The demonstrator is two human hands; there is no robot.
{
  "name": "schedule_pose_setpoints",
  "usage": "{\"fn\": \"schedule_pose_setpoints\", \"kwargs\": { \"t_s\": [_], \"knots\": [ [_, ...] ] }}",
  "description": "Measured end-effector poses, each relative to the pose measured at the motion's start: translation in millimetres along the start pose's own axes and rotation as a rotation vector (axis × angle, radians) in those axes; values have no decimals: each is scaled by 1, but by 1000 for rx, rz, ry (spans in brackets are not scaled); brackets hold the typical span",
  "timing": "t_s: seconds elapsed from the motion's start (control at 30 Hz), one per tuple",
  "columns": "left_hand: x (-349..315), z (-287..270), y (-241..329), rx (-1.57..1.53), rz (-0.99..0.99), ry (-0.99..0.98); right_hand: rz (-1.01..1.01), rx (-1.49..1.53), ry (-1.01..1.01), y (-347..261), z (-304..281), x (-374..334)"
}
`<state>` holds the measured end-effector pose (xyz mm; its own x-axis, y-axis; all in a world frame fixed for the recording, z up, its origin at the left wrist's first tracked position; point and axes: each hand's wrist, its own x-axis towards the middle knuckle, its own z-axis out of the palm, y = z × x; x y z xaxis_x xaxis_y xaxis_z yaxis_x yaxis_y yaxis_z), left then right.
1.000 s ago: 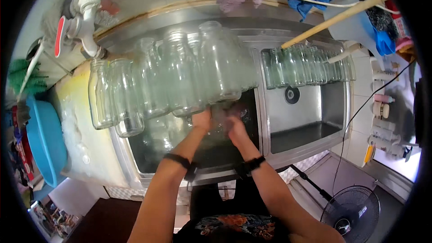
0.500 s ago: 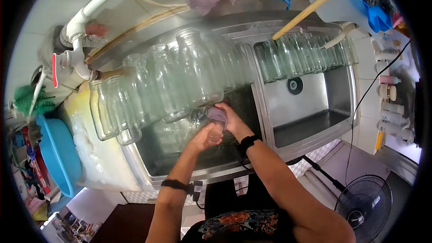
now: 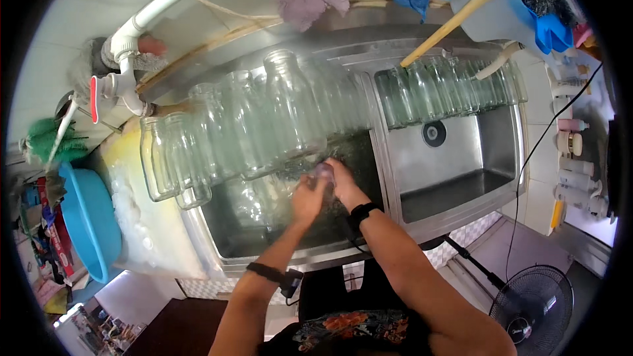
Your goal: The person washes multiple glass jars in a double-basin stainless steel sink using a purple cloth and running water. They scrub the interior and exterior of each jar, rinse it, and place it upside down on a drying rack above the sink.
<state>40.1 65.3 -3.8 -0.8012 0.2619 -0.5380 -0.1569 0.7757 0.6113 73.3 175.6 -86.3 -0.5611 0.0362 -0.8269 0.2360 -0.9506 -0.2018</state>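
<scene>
Both my hands are over the water in the left basin of a steel double sink. My left hand is closed around a clear glass bottle, mostly hidden by my fingers. A wet purple cloth is pressed against the bottle, and my right hand grips it. Motion blurs the fingers and the cloth. Behind my hands, clear glass bottles stand in a crowded row across the back of the basin. More glass shows under the water to the left of my hands.
Several bottles line the back of the right basin. A wooden stick slants above them. At left are a red-handled tap, a foamy counter and a blue tub. A fan stands lower right.
My left hand has moved up and to the right, turning closer against the cloth and covering the bottle more. My right hand has shifted slightly down. The whole view has shifted a little.
</scene>
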Motion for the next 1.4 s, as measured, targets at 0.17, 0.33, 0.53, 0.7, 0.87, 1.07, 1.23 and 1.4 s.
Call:
{"fn": "schedule_pose_setpoints", "kwargs": {
  "t_s": [0.17,0.33,0.53,0.7,0.87,1.07,1.23,1.4],
  "knots": [
    [0,21,7,-221,270,415,-10,65,-64,14,8,-21],
    [9,36,14,-415,-22,462,122,2,-273,29,10,-45],
    [67,8,-13,-856,-535,-623,243,-386,-353,11,-23,-62],
    [79,55,-29,-555,-683,96,-369,-1654,269,19,4,-66],
    [79,25,-45,-1232,-492,-509,-84,-1167,-145,-16,1,-72],
    [74,18,-49,-1072,-552,-359,-456,-1683,-20,-17,6,-91],
    [11,-28,18,-1131,-717,-618,-528,-1836,86,-38,14,-139],
    [-9,-31,-8,-1626,-1100,-467,-1172,-2027,-43,-36,-12,-156]
  ]
}}
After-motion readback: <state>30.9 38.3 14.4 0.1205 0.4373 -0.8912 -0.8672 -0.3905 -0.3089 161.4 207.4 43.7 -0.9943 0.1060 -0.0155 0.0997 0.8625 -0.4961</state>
